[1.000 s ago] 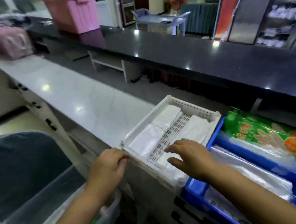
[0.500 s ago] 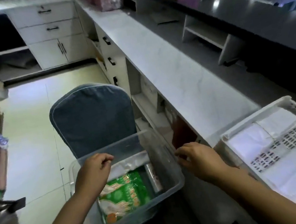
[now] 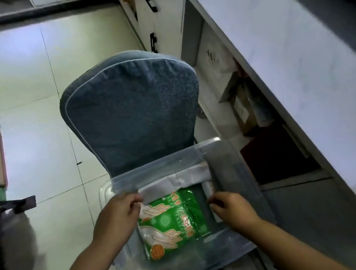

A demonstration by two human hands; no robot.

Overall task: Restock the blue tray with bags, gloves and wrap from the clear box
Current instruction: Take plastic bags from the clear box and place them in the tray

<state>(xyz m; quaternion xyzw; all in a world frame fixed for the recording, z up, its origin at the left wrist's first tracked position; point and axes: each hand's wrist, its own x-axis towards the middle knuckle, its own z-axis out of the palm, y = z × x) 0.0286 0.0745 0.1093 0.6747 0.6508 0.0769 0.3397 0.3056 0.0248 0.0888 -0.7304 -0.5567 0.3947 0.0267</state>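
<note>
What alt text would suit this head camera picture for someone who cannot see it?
Two bare hands, left hand and right hand, reach into a clear box holding a green glove packet and white bags. The box sits before a blue chair back, beside a pale counter.

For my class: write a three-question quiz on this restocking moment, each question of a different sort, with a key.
1. True or false: the green glove pack lies inside the clear box.
2. Which hand is at the white folded bags? A) left hand B) right hand C) neither
3. Fill in: the clear box sits in front of the back of a blue ____.

Key: 1 true; 2 A; 3 chair.
</note>
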